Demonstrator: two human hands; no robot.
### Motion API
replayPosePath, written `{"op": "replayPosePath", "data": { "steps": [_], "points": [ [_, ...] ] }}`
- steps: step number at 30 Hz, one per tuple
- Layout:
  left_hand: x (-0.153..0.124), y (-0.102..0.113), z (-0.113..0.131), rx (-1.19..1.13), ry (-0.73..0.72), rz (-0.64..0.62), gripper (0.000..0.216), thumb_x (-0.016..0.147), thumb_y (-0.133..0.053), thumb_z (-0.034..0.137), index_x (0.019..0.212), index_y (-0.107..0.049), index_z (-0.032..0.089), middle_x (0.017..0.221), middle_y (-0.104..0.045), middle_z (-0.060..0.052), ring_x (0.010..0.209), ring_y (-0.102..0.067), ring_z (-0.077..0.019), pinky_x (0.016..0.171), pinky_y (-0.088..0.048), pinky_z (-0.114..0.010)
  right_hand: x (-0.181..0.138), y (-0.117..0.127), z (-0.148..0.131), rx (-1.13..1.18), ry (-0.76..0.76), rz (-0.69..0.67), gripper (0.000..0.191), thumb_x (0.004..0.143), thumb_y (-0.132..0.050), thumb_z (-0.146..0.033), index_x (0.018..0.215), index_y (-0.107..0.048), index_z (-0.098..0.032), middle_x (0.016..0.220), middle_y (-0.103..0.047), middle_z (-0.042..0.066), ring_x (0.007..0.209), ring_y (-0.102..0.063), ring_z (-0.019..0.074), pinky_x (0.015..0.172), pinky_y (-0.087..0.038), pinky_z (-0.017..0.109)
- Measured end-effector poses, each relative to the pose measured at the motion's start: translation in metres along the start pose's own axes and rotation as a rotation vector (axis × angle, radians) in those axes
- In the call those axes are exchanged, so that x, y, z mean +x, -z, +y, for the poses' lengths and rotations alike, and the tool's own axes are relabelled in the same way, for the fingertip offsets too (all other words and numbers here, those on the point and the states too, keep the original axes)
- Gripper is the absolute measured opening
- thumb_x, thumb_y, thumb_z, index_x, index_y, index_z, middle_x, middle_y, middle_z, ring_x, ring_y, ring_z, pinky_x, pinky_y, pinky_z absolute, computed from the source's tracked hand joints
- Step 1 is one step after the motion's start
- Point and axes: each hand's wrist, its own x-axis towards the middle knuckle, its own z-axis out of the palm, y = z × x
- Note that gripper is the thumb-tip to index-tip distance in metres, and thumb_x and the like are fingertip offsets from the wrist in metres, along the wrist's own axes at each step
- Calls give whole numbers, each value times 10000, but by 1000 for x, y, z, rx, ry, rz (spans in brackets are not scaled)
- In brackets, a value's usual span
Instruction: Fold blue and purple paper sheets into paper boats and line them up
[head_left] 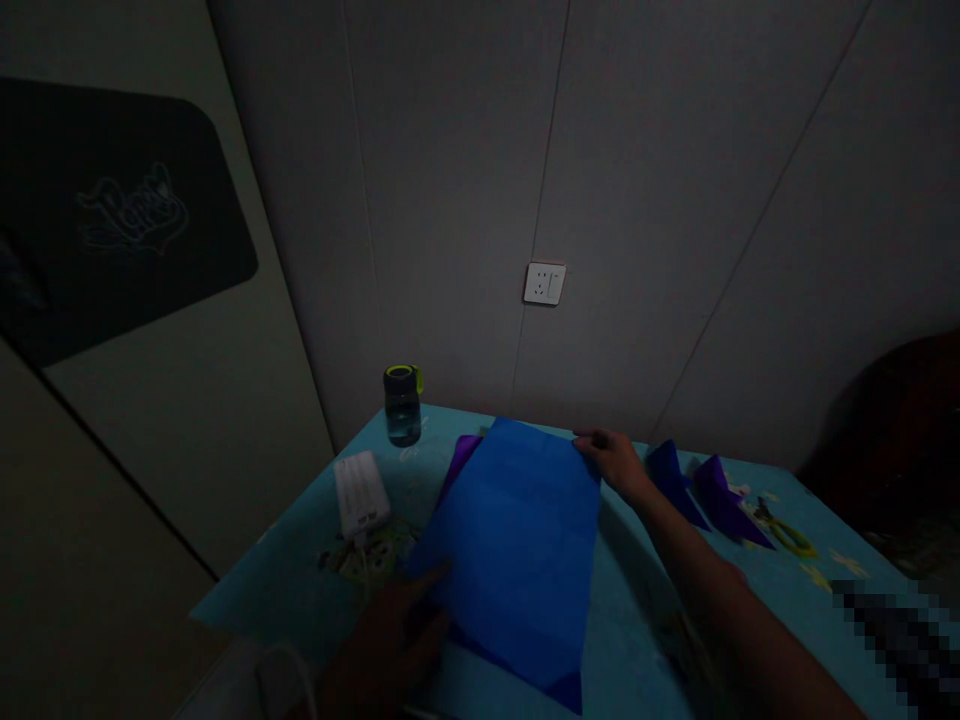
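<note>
A large blue sheet of paper (525,530) spans the middle of the table at a slant, its bottom right corner looking darker. My right hand (613,462) is closed at its upper right corner, gripping the edge between thumb and fingers. At the lower left edge is my left hand (401,635), dim and slightly blurred. Its index finger stretches over the blue paper and the fingers are apart. A strip of purple paper (459,460) shows from under the blue sheet's left side.
A blue patterned cloth (300,570) covers the table against the wall. At left stand a water bottle (403,408) and a white power bank (361,493) with a cable. To the right sit folded blue paper (673,480), folded purple paper (724,500) and yellow-green-handled scissors (791,538).
</note>
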Motion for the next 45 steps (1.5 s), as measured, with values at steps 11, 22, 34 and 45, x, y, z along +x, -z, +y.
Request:
{"op": "replayPosePath", "data": {
  "steps": [11,22,34,45],
  "points": [
    [-14,-29,-1,458,-27,-131,488,868,-479,430,1301,-624,256,990,-764,-140,913,-708,-341,822,-526,-447,-145,-1,-25,-433,84,-125,371,878,-539,-494,1105,-703,-250,813,-749,72,707,-681,275,723,-497,391],
    [39,-24,19,563,-618,54,478,892,-523,340,1357,-557,237,1468,-488,-127,1353,-421,-367,1120,-293,-589,-230,-1,-22,-322,-149,-273,516,862,-529,-539,1266,-623,-232,874,-743,82,779,-681,261,719,-527,357],
    [49,-52,-25,918,-734,132,539,912,-503,363,1437,-451,255,1483,-480,-86,1337,-447,-326,1065,-378,-523,-225,-21,-34,-294,-167,-280,363,890,-544,-420,1143,-687,-203,743,-688,21,643,-597,182,608,-444,275],
    [49,-44,-14,751,-589,76,458,936,-464,404,1344,-554,218,1451,-503,-121,1323,-468,-324,1062,-416,-520,-227,-23,-17,-637,-114,-320,534,849,-606,-287,1374,-539,-219,1190,-676,147,1082,-647,306,938,-481,431]
  ]
}}
